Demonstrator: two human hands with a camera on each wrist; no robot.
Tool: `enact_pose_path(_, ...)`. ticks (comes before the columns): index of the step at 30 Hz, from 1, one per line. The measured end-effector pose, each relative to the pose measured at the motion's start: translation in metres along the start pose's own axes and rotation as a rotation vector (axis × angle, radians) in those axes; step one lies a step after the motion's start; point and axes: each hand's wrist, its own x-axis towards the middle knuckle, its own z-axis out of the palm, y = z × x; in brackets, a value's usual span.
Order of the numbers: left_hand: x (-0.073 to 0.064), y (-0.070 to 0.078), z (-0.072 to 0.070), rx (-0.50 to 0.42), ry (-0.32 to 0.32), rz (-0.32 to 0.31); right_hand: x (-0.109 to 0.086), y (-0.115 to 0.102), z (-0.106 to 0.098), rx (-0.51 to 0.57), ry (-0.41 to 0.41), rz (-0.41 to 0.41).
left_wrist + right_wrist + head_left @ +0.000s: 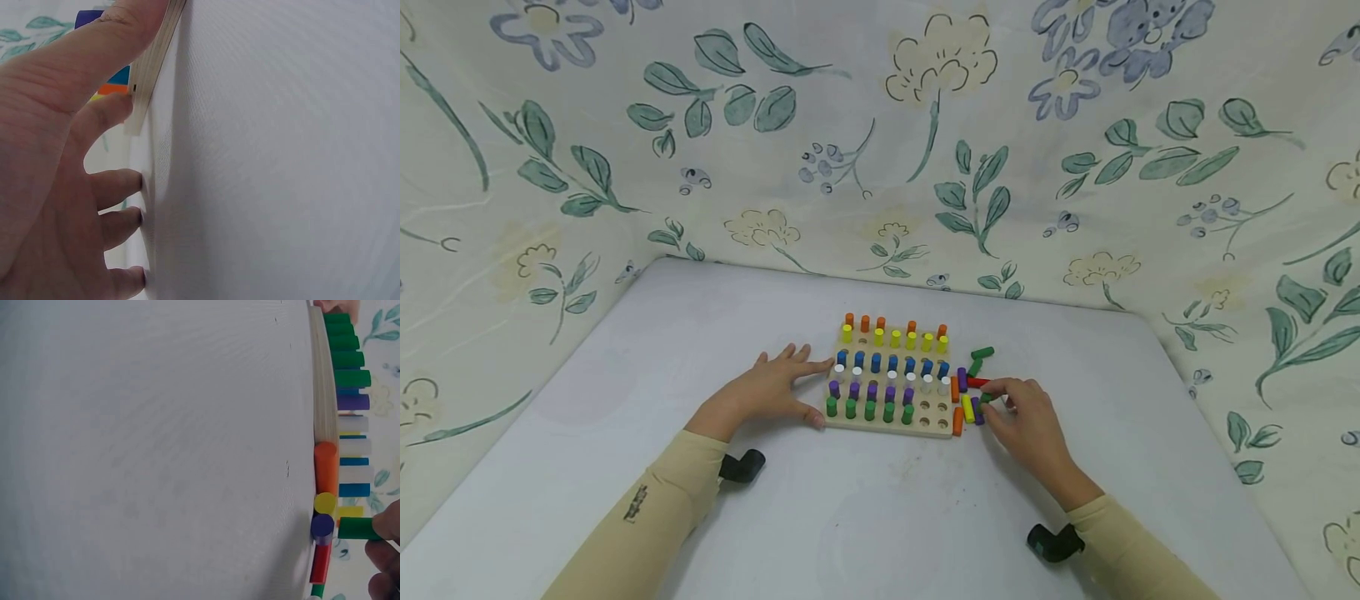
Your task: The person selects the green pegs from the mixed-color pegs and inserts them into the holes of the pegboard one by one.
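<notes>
A wooden pegboard [891, 428] lies on the table, with rows of orange, yellow, blue, white, purple and green pegs standing in it. My left hand [771, 387] is spread at its left side; thumb and index finger touch the board's edge [147, 75], and the other fingertips rest on the table. Beyond the board's right edge, my right hand [1028, 421] pinches a green peg [357, 528] between thumb and fingers, just above the loose pegs. The front green row [870, 410] has bare holes at its right end, as does the purple row behind it.
Loose pegs lie along the board's right side: orange [957, 421], yellow [967, 408], purple [977, 410], red [976, 382] and green [982, 352]. A flowered cloth [865, 242] hangs behind the white table [880, 517]. Black curved pieces [1052, 543] sit at both wrists.
</notes>
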Motion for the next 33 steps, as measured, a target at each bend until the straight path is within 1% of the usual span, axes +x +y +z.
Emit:
enact_pose_path(4,0.0,0.001,-0.001,0.0,-0.003,-0.001,0.0,-0.002,0.001,0.013,-0.004,-0.013)
enact_pose_path(11,-0.001,0.0,0.0,-0.002,0.0,0.0,0.001,-0.005,0.006,0.0,-0.01,-0.045)
enact_pose_path(20,0.0,0.0,0.001,-0.009,0.003,-0.001,0.003,-0.012,0.008,0.047,-0.019,-0.084)
enact_pose_path(27,-0.001,0.001,0.0,-0.016,0.005,-0.006,0.005,-0.015,0.012,0.055,-0.013,-0.134)
enact_pose_path(33,0.0,0.001,0.0,-0.019,0.001,-0.012,0.005,-0.016,0.016,0.056,-0.012,-0.157)
